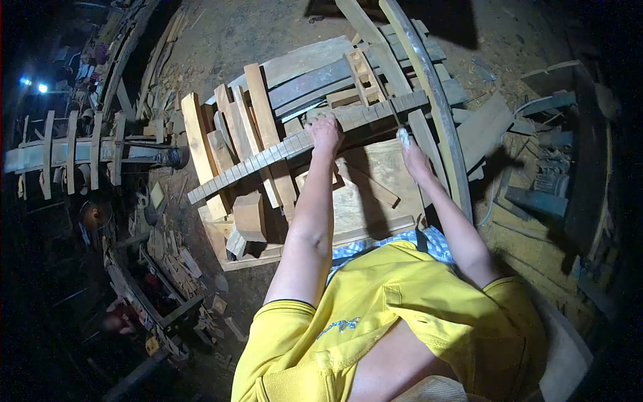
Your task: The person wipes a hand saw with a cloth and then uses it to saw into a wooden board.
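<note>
A long wooden strip (288,147) lies slantwise across the workbench, its length marked by many evenly spaced cross lines like saw cuts. My left hand (325,129) presses down on the strip near its middle, fingers bent over it. Near its right end, my right hand (415,159) is closed round the pale handle of what looks like a handsaw (394,112). Its thin dark blade, seen nearly edge-on, crosses the strip. Under and behind the strip are several wooden boards (261,100) and a small block with square holes (365,77).
A plywood sheet (375,174) and a chunky wood block (249,218) lie on the near side. A long curved beam (435,100) runs along the right. Machinery (546,184) and a cable stand farther right. At lower left, a person (120,320) sits in shadow among scraps.
</note>
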Motion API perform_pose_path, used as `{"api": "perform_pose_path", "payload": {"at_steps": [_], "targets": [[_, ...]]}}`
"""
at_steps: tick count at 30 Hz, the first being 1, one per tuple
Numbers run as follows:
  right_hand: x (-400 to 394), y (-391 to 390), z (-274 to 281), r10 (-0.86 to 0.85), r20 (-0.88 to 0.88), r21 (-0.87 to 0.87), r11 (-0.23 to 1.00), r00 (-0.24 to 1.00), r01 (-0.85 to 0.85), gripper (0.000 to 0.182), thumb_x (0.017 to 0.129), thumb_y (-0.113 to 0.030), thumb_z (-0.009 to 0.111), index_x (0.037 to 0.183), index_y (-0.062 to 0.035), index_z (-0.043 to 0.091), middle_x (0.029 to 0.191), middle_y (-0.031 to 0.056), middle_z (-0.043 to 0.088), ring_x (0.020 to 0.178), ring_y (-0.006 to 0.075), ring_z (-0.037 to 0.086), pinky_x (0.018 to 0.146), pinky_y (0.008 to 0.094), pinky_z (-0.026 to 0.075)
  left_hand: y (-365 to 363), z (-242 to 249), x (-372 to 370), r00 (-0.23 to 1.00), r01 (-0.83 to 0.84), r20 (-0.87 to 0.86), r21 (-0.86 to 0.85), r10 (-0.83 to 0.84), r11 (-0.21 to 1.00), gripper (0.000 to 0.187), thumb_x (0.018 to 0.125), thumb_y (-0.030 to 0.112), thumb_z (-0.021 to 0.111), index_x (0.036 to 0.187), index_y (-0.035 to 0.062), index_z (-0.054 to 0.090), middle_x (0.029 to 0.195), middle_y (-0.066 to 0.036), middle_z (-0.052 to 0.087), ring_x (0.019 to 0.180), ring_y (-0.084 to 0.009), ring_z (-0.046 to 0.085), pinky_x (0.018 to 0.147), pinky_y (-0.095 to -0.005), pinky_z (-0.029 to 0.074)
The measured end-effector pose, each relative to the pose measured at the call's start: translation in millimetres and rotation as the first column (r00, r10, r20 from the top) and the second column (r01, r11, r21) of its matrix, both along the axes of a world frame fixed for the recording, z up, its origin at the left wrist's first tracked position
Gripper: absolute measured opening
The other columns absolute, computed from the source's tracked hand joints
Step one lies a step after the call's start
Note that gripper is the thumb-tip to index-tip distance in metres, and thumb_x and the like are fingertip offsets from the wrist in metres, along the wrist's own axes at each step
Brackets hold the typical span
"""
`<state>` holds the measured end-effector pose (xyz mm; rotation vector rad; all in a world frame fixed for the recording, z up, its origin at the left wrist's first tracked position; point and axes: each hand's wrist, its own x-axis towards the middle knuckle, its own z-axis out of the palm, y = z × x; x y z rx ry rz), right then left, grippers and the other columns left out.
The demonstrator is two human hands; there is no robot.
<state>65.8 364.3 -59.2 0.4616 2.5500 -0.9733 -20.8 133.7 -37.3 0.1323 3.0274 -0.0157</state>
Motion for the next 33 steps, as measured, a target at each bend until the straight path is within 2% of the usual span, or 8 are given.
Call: {"api": "perform_pose_path", "payload": {"at_steps": [5, 13, 20, 23, 25, 26, 27, 33], "targets": [[-44.7, -10.7, 4.9, 0.004, -0.084, 0.001, 1.0, 0.996, -0.004, 0.029, 0.087, -0.029, 0.038, 0.1, -0.0035, 0.043, 0.089, 0.0268, 0.055, 0.087, 0.0448, 0.051, 0.073, 0.0514, 0.04, -1.5, 0.1, -1.8, 1.0, 0.011, 0.021, 0.032, -0.012, 0.999, 0.039, 0.062, 0.024, 0.066, 0.097, 0.0107, 0.055, 0.097, -0.009, 0.056, 0.096, -0.025, 0.052, 0.079, -0.0447, 0.038], [8.0, -2.4, 16.7, 0.001, -0.062, -0.057, 0.998, 0.998, -0.004, 0.029, 0.087, -0.028, 0.039, 0.102, -0.0038, 0.043, 0.089, 0.0268, 0.055, 0.087, 0.0445, 0.051, 0.073, 0.0508, 0.04, 1.3, 2.0, -4.1, 0.999, -0.025, 0.049, 0.008, 0.024, 1.0, 0.033, 0.065, 0.021, 0.061, 0.095, 0.0098, 0.055, 0.098, -0.009, 0.056, 0.094, -0.0248, 0.054, 0.08, -0.0438, 0.037], [-42.1, -9.9, -10.7, -0.017, -0.123, -0.047, 0.999, 0.992, 0.011, 0.03, 0.087, -0.027, 0.039, 0.106, -0.0041, 0.043, 0.092, 0.0276, 0.054, 0.089, 0.0446, 0.051, 0.074, 0.0508, 0.041, 0.2, 4.6, -1.1, 1.0, 0.013, 0.028, 0.009, -0.013, 1.0, 0.031, 0.066, 0.02, 0.06, 0.095, 0.009, 0.056, 0.098, -0.009, 0.056, 0.095, -0.0248, 0.052, 0.079, -0.0437, 0.037], [-16.2, -8.7, -0.6, -0.025, -0.094, -0.045, 0.999, 0.995, 0.021, 0.031, 0.086, -0.027, 0.04, 0.106, -0.0038, 0.043, 0.092, 0.027, 0.055, 0.087, 0.0443, 0.052, 0.073, 0.0512, 0.041, 2.8, 9.1, -0.6, 0.999, 0.013, 0.039, 0.007, -0.013, 1.0, 0.033, 0.065, 0.021, 0.061, 0.095, 0.0094, 0.056, 0.097, -0.009, 0.056, 0.095, -0.0248, 0.052, 0.079, -0.0439, 0.037], [2.5, -7.1, 20.1, -0.051, 0.049, -0.056, 0.997, 0.997, 0.054, 0.03, 0.086, -0.026, 0.041, 0.105, -0.0033, 0.043, 0.09, 0.0271, 0.055, 0.086, 0.0443, 0.052, 0.073, 0.052, 0.041, 0.4, 2.1, -1.1, 0.999, 0.008, 0.043, -0.001, -0.008, 1.0, 0.034, 0.064, 0.021, 0.062, 0.095, 0.0097, 0.056, 0.097, -0.009, 0.055, 0.095, -0.0248, 0.052, 0.08, -0.0438, 0.037], [0.1, -5.5, 14.7, -0.049, 0.052, -0.053, 0.997, 0.997, 0.051, 0.03, 0.086, -0.026, 0.041, 0.105, -0.0033, 0.043, 0.09, 0.0271, 0.055, 0.086, 0.0443, 0.052, 0.073, 0.052, 0.041, -1.4, -2.8, -2.7, 1.0, 0.013, 0.027, -0.005, -0.013, 1.0, 0.042, 0.06, 0.027, 0.068, 0.096, 0.0102, 0.053, 0.099, -0.009, 0.055, 0.095, -0.0263, 0.051, 0.077, -0.045, 0.038], [-5.0, -3.9, 5.9, -0.026, 0.012, -0.034, 0.999, 1.0, 0.026, 0.029, 0.086, -0.026, 0.041, 0.105, -0.0034, 0.043, 0.09, 0.0274, 0.055, 0.086, 0.0445, 0.052, 0.073, 0.0523, 0.041, -3.6, -9.4, -3.4, 1.0, 0.02, 0.013, -0.012, -0.02, 1.0, 0.051, 0.056, 0.033, 0.073, 0.096, 0.0107, 0.05, 0.1, -0.008, 0.054, 0.096, -0.0279, 0.05, 0.075, -0.0461, 0.039], [-44.9, -10.2, 1.2, 0.02, -0.137, -0.04, 0.999, 0.99, -0.025, 0.027, 0.086, -0.024, 0.04, 0.101, -0.0026, 0.044, 0.09, 0.0279, 0.055, 0.087, 0.0449, 0.051, 0.073, 0.0528, 0.04, -4.7, -7.9, -5.1, 0.999, 0.018, 0.04, 0.012, -0.018, 1.0, 0.051, 0.055, 0.031, 0.074, 0.097, 0.0127, 0.051, 0.101, -0.008, 0.055, 0.095, -0.0289, 0.051, 0.076, -0.0453, 0.04]]}}
